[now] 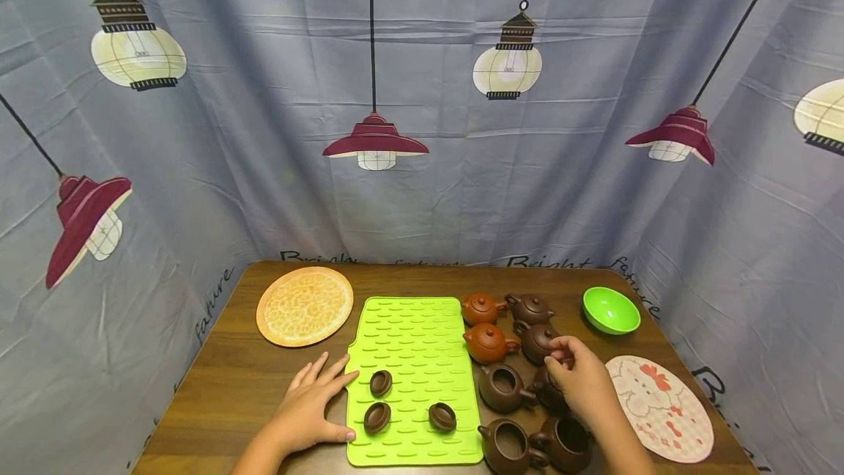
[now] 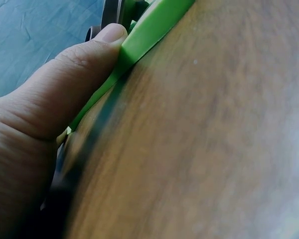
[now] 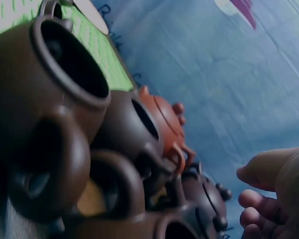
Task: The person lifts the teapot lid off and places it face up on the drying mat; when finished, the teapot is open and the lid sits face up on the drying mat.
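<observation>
Resting my spread left hand (image 1: 308,407) on the edge of the green mat (image 1: 422,354), I hold my right hand (image 1: 580,371) at the dark teapots (image 1: 532,340), toward the right edge of the table (image 1: 217,394); grip unclear. Moving slowly should avoid knocks.

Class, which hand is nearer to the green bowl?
Right: the right hand is over dark teapots, left of the green bowl; the left hand is farther left, across the mat.

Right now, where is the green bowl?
In the head view, the green bowl sits toward the far right corner of the table, just beyond the round patterned mat and right of the farthest dark teapot.
</observation>
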`<state>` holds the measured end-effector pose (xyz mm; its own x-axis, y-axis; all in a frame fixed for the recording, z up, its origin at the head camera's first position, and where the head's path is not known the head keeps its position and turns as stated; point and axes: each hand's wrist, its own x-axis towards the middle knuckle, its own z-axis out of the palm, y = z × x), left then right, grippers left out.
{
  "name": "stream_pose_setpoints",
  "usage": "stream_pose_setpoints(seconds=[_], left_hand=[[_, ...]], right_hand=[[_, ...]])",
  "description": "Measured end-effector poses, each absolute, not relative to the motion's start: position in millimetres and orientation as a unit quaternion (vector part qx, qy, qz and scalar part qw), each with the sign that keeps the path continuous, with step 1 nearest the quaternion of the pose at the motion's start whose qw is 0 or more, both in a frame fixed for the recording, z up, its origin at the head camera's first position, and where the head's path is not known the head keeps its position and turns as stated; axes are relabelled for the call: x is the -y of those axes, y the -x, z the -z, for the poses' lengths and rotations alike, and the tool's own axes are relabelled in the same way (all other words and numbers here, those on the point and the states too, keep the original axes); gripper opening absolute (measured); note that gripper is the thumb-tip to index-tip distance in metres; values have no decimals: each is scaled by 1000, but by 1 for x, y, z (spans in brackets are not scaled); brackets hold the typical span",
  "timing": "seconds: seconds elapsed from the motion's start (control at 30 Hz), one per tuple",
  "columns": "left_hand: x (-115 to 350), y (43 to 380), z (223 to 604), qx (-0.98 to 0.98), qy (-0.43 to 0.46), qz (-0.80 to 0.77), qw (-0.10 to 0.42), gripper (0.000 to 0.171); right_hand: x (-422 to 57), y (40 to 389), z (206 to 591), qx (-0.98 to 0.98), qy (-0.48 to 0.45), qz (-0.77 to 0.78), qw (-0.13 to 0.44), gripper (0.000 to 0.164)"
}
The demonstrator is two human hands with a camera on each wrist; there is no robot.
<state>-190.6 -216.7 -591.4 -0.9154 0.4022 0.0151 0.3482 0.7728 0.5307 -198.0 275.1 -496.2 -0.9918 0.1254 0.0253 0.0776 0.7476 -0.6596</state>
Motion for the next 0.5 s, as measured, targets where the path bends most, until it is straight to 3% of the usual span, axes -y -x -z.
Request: stream_pose_setpoints(seconds=[0.23,0.5], left_hand=[[215,190,592,-940,-204,-270,39,111],[216,189,591,-940,-206,-270,31,110]], right_hand=[[-300,195,508,949,40,-313,8,35],[-309,194,517,954,35,-297,-22,30]])
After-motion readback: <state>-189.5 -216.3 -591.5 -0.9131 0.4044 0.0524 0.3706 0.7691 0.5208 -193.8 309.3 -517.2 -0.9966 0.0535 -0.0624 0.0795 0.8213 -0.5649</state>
